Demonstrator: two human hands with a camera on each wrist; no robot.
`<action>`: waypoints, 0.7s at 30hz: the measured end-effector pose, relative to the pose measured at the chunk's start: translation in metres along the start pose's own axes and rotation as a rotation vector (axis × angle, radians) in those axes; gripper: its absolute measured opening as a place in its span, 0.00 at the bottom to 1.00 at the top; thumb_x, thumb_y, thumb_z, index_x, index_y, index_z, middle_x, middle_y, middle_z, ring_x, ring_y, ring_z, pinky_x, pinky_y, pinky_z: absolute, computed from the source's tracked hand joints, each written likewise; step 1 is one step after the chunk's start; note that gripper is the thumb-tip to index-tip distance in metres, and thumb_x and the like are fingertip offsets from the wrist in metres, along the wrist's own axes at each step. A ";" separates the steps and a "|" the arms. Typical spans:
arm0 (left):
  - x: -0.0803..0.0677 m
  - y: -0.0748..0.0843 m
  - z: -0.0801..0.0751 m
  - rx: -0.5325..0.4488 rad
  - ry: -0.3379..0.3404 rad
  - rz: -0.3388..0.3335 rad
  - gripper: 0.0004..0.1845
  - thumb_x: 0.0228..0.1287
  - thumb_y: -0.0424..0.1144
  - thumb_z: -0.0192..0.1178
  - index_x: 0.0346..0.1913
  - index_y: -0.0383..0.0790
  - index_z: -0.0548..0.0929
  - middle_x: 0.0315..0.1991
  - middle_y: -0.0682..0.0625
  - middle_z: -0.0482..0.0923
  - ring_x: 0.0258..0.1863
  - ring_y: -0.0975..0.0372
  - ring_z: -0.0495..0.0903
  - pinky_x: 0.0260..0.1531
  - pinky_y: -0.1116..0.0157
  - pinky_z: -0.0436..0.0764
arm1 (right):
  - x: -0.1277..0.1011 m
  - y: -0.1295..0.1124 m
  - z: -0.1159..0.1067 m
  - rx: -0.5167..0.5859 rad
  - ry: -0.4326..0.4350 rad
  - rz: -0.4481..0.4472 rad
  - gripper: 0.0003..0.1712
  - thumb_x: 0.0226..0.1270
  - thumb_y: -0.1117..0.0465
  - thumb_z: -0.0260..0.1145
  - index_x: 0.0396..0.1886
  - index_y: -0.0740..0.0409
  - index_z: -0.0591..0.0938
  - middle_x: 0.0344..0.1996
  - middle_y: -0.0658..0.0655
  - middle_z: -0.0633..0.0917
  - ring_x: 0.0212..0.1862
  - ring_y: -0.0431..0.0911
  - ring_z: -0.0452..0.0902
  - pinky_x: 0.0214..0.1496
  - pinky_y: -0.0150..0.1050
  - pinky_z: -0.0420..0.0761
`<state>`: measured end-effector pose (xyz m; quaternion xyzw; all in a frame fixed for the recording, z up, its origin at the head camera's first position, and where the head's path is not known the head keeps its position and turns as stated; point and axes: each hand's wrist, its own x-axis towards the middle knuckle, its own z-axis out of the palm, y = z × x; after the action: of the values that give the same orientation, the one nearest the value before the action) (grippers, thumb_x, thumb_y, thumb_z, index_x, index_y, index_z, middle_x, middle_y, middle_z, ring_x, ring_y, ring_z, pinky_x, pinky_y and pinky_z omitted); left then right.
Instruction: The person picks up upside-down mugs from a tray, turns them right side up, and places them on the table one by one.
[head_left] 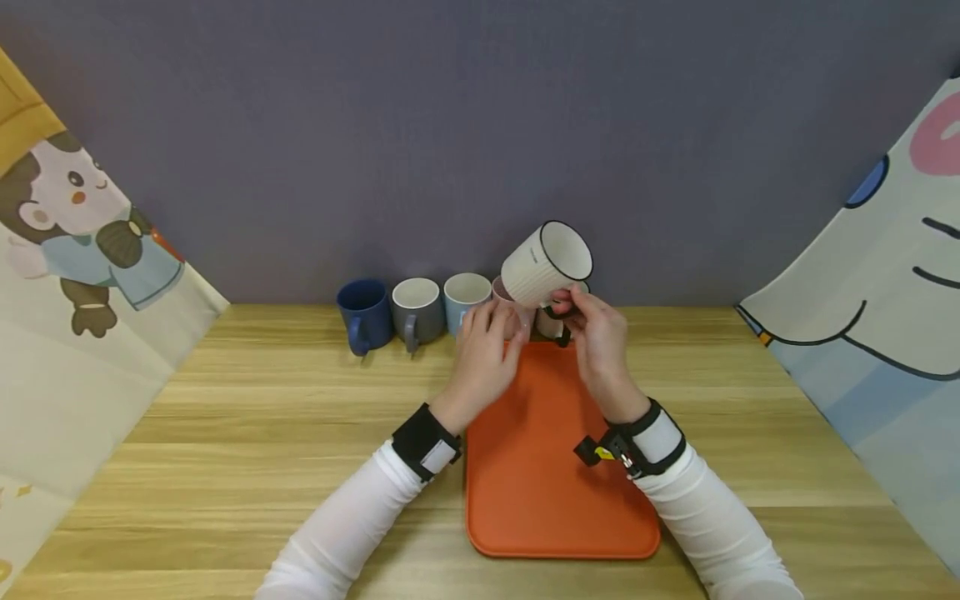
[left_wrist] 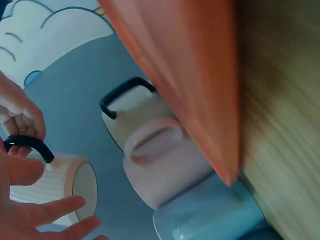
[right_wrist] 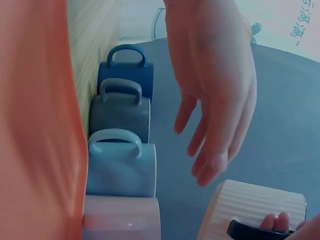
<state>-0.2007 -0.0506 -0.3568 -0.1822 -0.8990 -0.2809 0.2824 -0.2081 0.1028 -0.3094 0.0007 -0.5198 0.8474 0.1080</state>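
My right hand (head_left: pixel 576 307) pinches the black handle (right_wrist: pixel 252 231) of a white ribbed mug (head_left: pixel 542 265) with a black rim. It holds the mug tilted in the air over the far end of the orange tray (head_left: pixel 540 475). My left hand (head_left: pixel 491 323) hovers just left of the mug with fingers straight and spread, holding nothing. In the left wrist view the same mug (left_wrist: pixel 60 185) lies between my left fingers (left_wrist: pixel 50 210) and my right hand (left_wrist: pixel 20 117). In the right wrist view the left hand (right_wrist: pixel 215 100) hangs above the mug (right_wrist: pixel 255 205).
Along the back wall stand a navy mug (head_left: pixel 365 315), a grey mug (head_left: pixel 416 310), a light blue mug (head_left: pixel 465 297) and a pink mug (left_wrist: pixel 160 165). Another white mug with a black handle (left_wrist: pixel 132 107) stands behind the hands. Printed cloths hang at both sides.
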 end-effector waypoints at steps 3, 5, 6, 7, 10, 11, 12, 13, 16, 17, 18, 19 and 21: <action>-0.003 -0.004 0.000 0.074 0.023 0.049 0.19 0.64 0.40 0.58 0.56 0.36 0.76 0.59 0.38 0.70 0.61 0.45 0.66 0.60 0.47 0.66 | 0.002 0.001 -0.002 -0.008 0.028 -0.021 0.14 0.70 0.61 0.59 0.26 0.62 0.83 0.25 0.54 0.83 0.30 0.44 0.78 0.42 0.35 0.78; -0.005 -0.007 -0.002 0.091 0.016 0.062 0.20 0.64 0.40 0.59 0.56 0.36 0.76 0.60 0.39 0.70 0.61 0.45 0.66 0.60 0.46 0.65 | 0.004 0.001 -0.003 -0.026 0.039 -0.035 0.15 0.70 0.61 0.59 0.25 0.63 0.83 0.25 0.54 0.83 0.30 0.45 0.78 0.42 0.35 0.79; -0.007 -0.008 -0.003 0.098 0.007 0.063 0.20 0.64 0.40 0.59 0.57 0.36 0.76 0.60 0.39 0.69 0.62 0.45 0.65 0.61 0.46 0.65 | 0.004 0.001 -0.004 -0.033 0.041 -0.037 0.15 0.70 0.61 0.59 0.25 0.63 0.83 0.25 0.54 0.83 0.29 0.45 0.78 0.42 0.36 0.79; -0.008 -0.010 -0.004 0.100 -0.005 0.063 0.21 0.64 0.40 0.58 0.58 0.36 0.75 0.61 0.39 0.69 0.62 0.45 0.65 0.61 0.46 0.64 | 0.005 0.002 -0.005 -0.039 0.043 -0.039 0.15 0.70 0.61 0.59 0.25 0.64 0.83 0.26 0.54 0.84 0.29 0.45 0.78 0.43 0.36 0.79; -0.012 -0.015 -0.006 0.124 -0.054 0.054 0.22 0.66 0.42 0.57 0.60 0.35 0.73 0.62 0.38 0.67 0.64 0.44 0.62 0.62 0.45 0.62 | 0.008 0.002 -0.008 -0.051 0.053 -0.042 0.15 0.69 0.61 0.59 0.25 0.64 0.84 0.25 0.54 0.84 0.28 0.45 0.78 0.42 0.36 0.79; -0.013 -0.016 -0.007 0.131 -0.070 0.051 0.22 0.66 0.42 0.56 0.60 0.34 0.73 0.63 0.38 0.66 0.65 0.44 0.61 0.62 0.45 0.62 | 0.009 0.003 -0.010 -0.055 0.058 -0.043 0.15 0.69 0.61 0.60 0.25 0.64 0.84 0.25 0.54 0.84 0.28 0.44 0.78 0.41 0.36 0.79; -0.015 -0.018 -0.008 0.136 -0.081 0.050 0.23 0.67 0.43 0.55 0.60 0.34 0.73 0.63 0.37 0.66 0.65 0.44 0.61 0.62 0.45 0.61 | 0.010 0.003 -0.011 -0.061 0.064 -0.046 0.15 0.69 0.61 0.60 0.25 0.64 0.84 0.24 0.53 0.84 0.27 0.44 0.77 0.40 0.36 0.78; -0.016 -0.019 -0.010 0.139 -0.088 0.049 0.23 0.67 0.43 0.55 0.60 0.33 0.73 0.63 0.36 0.66 0.66 0.43 0.60 0.63 0.45 0.60 | 0.012 0.004 -0.013 -0.067 0.070 -0.052 0.15 0.69 0.61 0.60 0.25 0.64 0.84 0.24 0.53 0.84 0.27 0.44 0.77 0.40 0.36 0.78; -0.019 -0.023 -0.013 0.147 -0.097 0.045 0.23 0.67 0.43 0.55 0.60 0.34 0.73 0.64 0.36 0.66 0.66 0.43 0.59 0.63 0.44 0.59 | 0.014 0.005 -0.019 -0.092 0.091 -0.070 0.15 0.69 0.62 0.60 0.25 0.66 0.84 0.23 0.53 0.84 0.26 0.44 0.76 0.38 0.36 0.78; -0.020 -0.025 -0.014 0.150 -0.097 0.045 0.23 0.67 0.43 0.55 0.60 0.34 0.73 0.64 0.36 0.66 0.66 0.43 0.59 0.63 0.44 0.59 | 0.015 0.005 -0.021 -0.101 0.098 -0.075 0.15 0.69 0.62 0.60 0.25 0.66 0.84 0.23 0.53 0.84 0.26 0.44 0.76 0.38 0.35 0.78; -0.021 -0.026 -0.015 0.155 -0.093 0.047 0.23 0.67 0.43 0.55 0.60 0.34 0.73 0.64 0.36 0.66 0.66 0.43 0.60 0.63 0.44 0.59 | 0.017 0.005 -0.023 -0.093 0.106 -0.077 0.15 0.69 0.62 0.60 0.25 0.67 0.84 0.23 0.54 0.84 0.25 0.44 0.76 0.37 0.35 0.78; -0.022 -0.027 -0.016 0.161 -0.091 0.047 0.23 0.67 0.43 0.55 0.60 0.34 0.73 0.64 0.36 0.66 0.66 0.43 0.60 0.63 0.44 0.59 | 0.018 0.005 -0.025 -0.092 0.109 -0.081 0.15 0.69 0.62 0.60 0.25 0.67 0.84 0.23 0.54 0.84 0.26 0.45 0.76 0.37 0.35 0.79; -0.023 -0.029 -0.018 0.176 -0.088 0.048 0.22 0.67 0.43 0.55 0.60 0.34 0.73 0.64 0.36 0.66 0.65 0.43 0.60 0.63 0.44 0.60 | 0.020 0.004 -0.028 -0.079 0.117 -0.085 0.15 0.68 0.62 0.60 0.25 0.66 0.84 0.22 0.54 0.84 0.25 0.45 0.76 0.35 0.34 0.79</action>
<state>-0.1904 -0.0879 -0.3704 -0.1906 -0.9270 -0.1859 0.2642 -0.2252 0.1297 -0.3236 -0.0311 -0.5451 0.8195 0.1741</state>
